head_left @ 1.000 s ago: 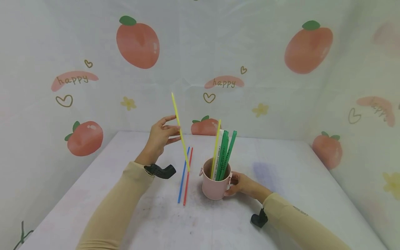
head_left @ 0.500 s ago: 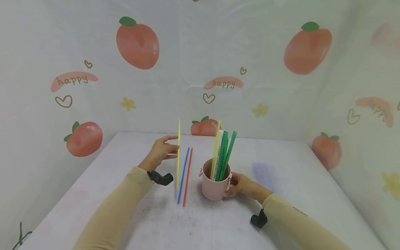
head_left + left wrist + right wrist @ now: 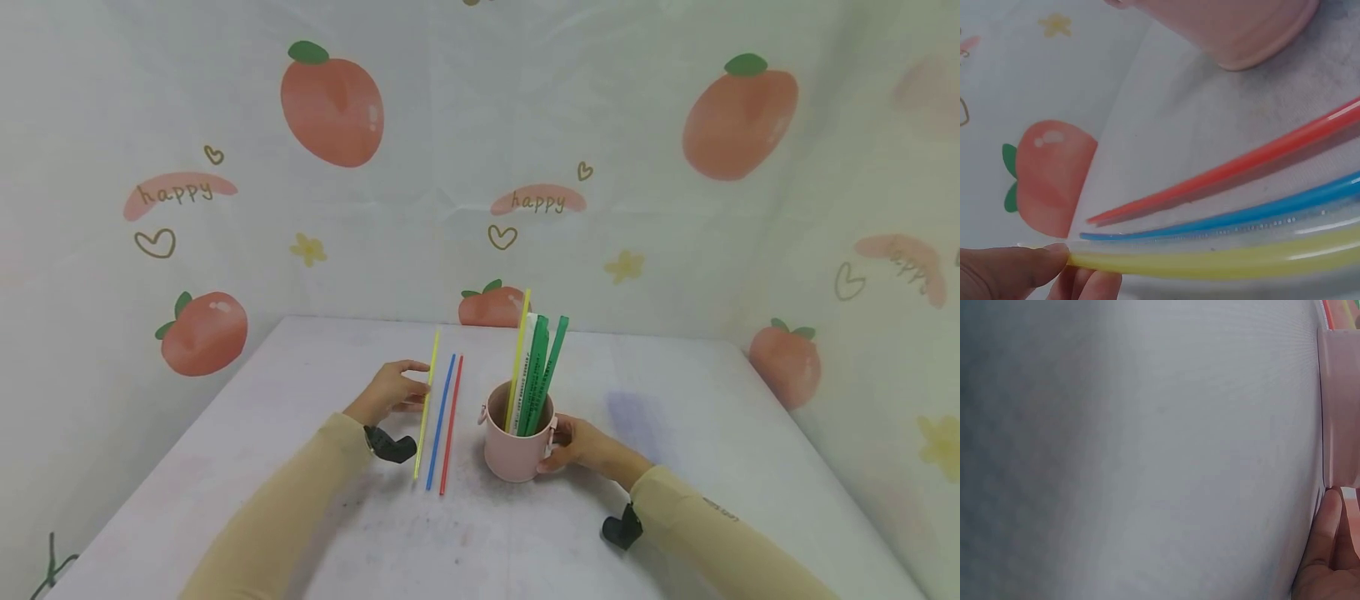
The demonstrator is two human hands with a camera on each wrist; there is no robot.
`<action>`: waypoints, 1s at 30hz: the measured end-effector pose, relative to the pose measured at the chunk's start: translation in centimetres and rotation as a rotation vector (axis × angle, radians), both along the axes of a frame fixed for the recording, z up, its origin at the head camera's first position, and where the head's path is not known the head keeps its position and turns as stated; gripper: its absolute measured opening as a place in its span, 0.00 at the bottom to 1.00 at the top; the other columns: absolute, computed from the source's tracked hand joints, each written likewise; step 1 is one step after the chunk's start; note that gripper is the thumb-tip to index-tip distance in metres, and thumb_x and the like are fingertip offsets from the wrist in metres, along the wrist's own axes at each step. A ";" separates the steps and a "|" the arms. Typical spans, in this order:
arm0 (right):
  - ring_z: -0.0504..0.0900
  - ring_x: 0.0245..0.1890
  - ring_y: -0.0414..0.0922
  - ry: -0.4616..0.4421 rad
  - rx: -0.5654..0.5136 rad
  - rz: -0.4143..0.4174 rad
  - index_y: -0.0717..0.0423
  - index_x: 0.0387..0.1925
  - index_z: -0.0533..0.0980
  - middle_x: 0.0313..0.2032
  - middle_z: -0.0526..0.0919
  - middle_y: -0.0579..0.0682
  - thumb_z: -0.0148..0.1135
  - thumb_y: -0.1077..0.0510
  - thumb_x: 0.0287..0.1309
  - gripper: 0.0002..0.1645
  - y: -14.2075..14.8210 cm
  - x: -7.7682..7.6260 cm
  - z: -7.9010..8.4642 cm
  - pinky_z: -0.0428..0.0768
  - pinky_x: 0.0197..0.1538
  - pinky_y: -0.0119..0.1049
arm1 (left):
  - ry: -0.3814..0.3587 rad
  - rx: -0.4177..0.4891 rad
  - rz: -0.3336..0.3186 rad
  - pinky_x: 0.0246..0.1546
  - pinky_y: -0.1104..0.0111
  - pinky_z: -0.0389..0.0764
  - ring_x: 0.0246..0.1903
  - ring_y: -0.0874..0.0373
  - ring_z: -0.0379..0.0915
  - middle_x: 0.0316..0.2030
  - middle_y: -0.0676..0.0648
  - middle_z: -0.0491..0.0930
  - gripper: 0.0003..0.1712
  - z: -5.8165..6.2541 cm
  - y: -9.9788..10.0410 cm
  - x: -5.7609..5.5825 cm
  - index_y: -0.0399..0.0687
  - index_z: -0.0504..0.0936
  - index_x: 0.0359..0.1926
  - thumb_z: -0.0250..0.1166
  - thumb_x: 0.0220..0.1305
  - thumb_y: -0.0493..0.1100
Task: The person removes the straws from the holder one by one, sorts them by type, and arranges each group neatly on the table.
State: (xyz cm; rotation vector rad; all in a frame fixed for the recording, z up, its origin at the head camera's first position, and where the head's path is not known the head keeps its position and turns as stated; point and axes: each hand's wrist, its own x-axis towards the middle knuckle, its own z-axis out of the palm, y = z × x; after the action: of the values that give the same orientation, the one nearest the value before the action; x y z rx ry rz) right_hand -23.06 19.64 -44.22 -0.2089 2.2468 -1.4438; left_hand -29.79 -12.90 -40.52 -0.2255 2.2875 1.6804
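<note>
My left hand (image 3: 390, 393) pinches a yellow straw (image 3: 1222, 262) between thumb and fingers, low at the table beside a blue straw (image 3: 441, 421). To the right of the blue one a red straw (image 3: 452, 425) lies roughly parallel. My right hand (image 3: 588, 446) holds the right side of a pink bucket (image 3: 513, 454), by its small side ear. Standing in the bucket are another yellow straw (image 3: 519, 358), a white paper-wrapped stick (image 3: 527, 367) and green wrapped sticks (image 3: 538, 371). In the right wrist view only the bucket's wall and part of the right hand (image 3: 1329, 550) show.
A white table (image 3: 465, 550) carries everything, with a faint bluish stain at right. Behind it hangs a white curtain (image 3: 427, 108) printed with fruit, hearts and flowers. A dark green cord-like thing (image 3: 54, 567) shows at the lower left edge.
The left hand has lowered the yellow straw from above the blue and red straws, swinging it left to lie alongside the blue one. The right hand and bucket have stayed in place.
</note>
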 end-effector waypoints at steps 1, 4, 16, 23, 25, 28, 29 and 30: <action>0.72 0.55 0.49 0.002 -0.003 0.007 0.61 0.63 0.69 0.56 0.76 0.54 0.78 0.63 0.43 0.44 0.0 0.0 0.0 0.70 0.64 0.51 | -0.006 -0.004 0.005 0.33 0.68 0.85 0.31 0.57 0.76 0.41 0.41 0.77 0.28 -0.1 0.0 0.0 0.41 0.71 0.64 0.64 0.62 0.30; 0.72 0.54 0.49 0.003 -0.020 0.025 0.62 0.63 0.69 0.56 0.76 0.55 0.77 0.63 0.43 0.43 0.0 0.1 0.1 0.71 0.63 0.48 | -0.022 -0.011 0.008 0.29 0.69 0.85 0.29 0.58 0.76 0.40 0.41 0.78 0.28 -0.6 0.0 0.0 0.40 0.72 0.62 0.64 0.61 0.29; 0.71 0.58 0.52 -0.006 0.013 -0.021 0.60 0.64 0.68 0.58 0.75 0.55 0.78 0.63 0.43 0.45 -0.2 0.2 0.2 0.67 0.66 0.55 | -0.026 -0.131 -0.003 0.20 0.73 0.80 0.21 0.62 0.75 0.28 0.47 0.79 0.26 -2.0 0.1 -0.4 0.41 0.75 0.59 0.66 0.58 0.29; 0.71 0.57 0.51 0.001 0.000 0.003 0.60 0.64 0.68 0.58 0.75 0.55 0.78 0.62 0.43 0.44 -0.1 0.1 0.1 0.68 0.66 0.53 | -0.033 -0.138 -0.018 0.20 0.72 0.81 0.18 0.61 0.73 0.24 0.48 0.76 0.26 -2.0 0.3 -0.2 0.40 0.74 0.59 0.65 0.58 0.27; 0.71 0.57 0.50 0.004 -0.006 0.013 0.61 0.64 0.68 0.58 0.75 0.55 0.77 0.62 0.43 0.44 0.0 0.1 0.1 0.68 0.66 0.52 | -0.037 -0.151 -0.016 0.20 0.72 0.81 0.18 0.61 0.72 0.25 0.48 0.76 0.26 -1.9 0.4 -0.1 0.41 0.75 0.58 0.65 0.58 0.28; 0.71 0.57 0.50 0.006 -0.011 0.019 0.61 0.64 0.68 0.58 0.75 0.56 0.78 0.62 0.43 0.44 0.0 0.0 0.1 0.69 0.65 0.51 | -0.036 -0.176 -0.022 0.20 0.73 0.80 0.18 0.61 0.72 0.25 0.47 0.75 0.25 -1.8 0.5 -0.2 0.40 0.75 0.58 0.65 0.58 0.28; 0.71 0.57 0.50 0.007 -0.008 0.018 0.61 0.64 0.68 0.58 0.75 0.55 0.78 0.62 0.43 0.44 0.0 0.0 0.1 0.69 0.65 0.51 | -0.037 -0.183 -0.022 0.20 0.73 0.80 0.18 0.61 0.72 0.25 0.47 0.75 0.25 -1.8 0.5 -0.2 0.40 0.75 0.58 0.65 0.58 0.28; 0.71 0.57 0.50 0.007 -0.005 0.017 0.61 0.64 0.68 0.58 0.75 0.55 0.78 0.62 0.43 0.44 0.0 0.0 0.1 0.69 0.65 0.51 | -0.039 -0.191 -0.023 0.20 0.73 0.80 0.18 0.61 0.72 0.25 0.47 0.75 0.25 -1.8 0.5 -0.2 0.40 0.75 0.58 0.65 0.58 0.28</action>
State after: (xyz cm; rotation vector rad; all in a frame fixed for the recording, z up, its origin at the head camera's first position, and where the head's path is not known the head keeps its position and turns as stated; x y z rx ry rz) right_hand -23.04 19.65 -44.14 -0.2346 2.2415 -1.4425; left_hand -30.00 -12.36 -42.30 -0.2683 2.4122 1.4337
